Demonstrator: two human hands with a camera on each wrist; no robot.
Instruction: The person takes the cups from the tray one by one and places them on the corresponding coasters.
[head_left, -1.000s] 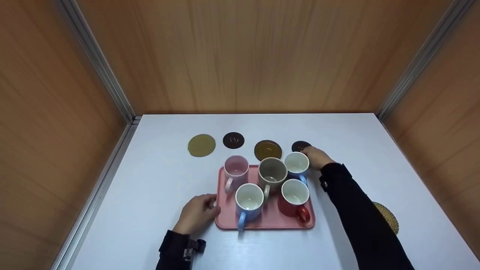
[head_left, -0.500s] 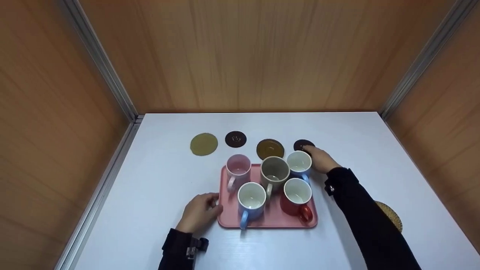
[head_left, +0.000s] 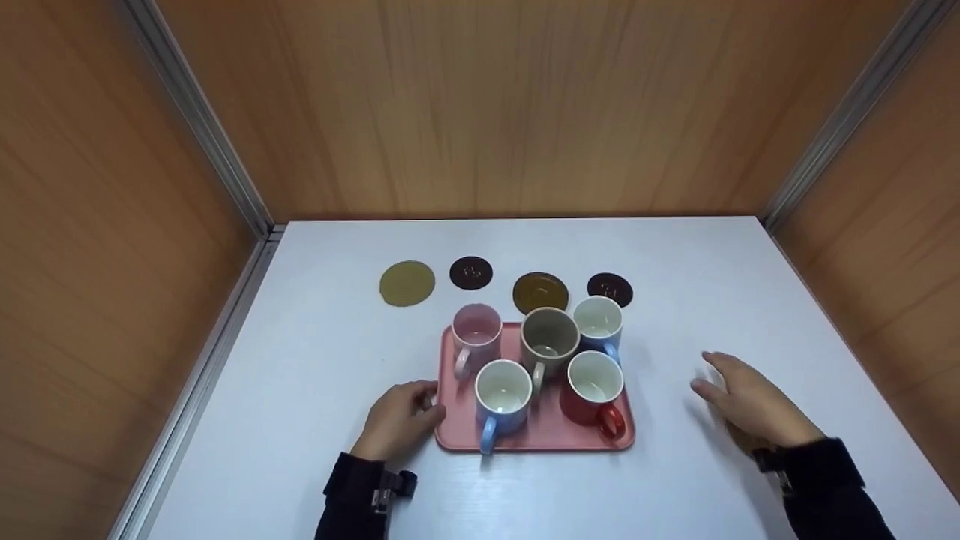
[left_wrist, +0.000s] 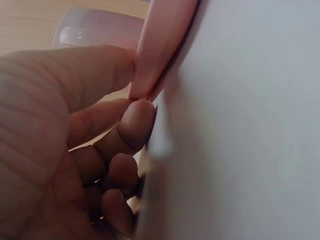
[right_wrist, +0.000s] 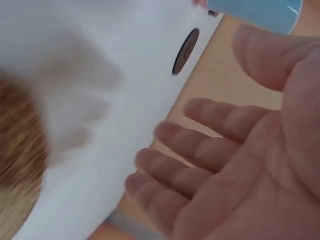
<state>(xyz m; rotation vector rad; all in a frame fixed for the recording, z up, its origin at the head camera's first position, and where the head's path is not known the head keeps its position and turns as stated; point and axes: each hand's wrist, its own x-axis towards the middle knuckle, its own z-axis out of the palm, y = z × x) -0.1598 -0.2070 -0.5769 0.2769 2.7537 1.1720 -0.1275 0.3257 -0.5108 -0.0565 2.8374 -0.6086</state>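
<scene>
My left hand [head_left: 397,424] pinches the left rim of a pink tray [head_left: 456,431], thumb over the edge and fingertips beneath it in the left wrist view. Several mugs stand upright on the tray: a pink mug [head_left: 466,360], a grey mug [head_left: 550,337], a light blue mug [head_left: 504,409], a red mug [head_left: 581,409] and a blue mug [head_left: 598,322] at the back right corner. My right hand [head_left: 757,405] is held out to the right of the tray with nothing in it, fingers relaxed. Partly covered by that hand is a woven round mat [right_wrist: 17,160].
Behind the tray lie an olive round coaster [head_left: 407,283], a dark brown coaster [head_left: 471,272], a brown round coaster [head_left: 541,289] and another dark brown coaster [head_left: 611,286]. Wood-grain panels [head_left: 480,112] wall in the white table [head_left: 315,330] at the back and both sides.
My right hand has left the dark coaster at the back right and come back toward me and to the right, over the woven mat. The left hand stays on the tray's rim.
</scene>
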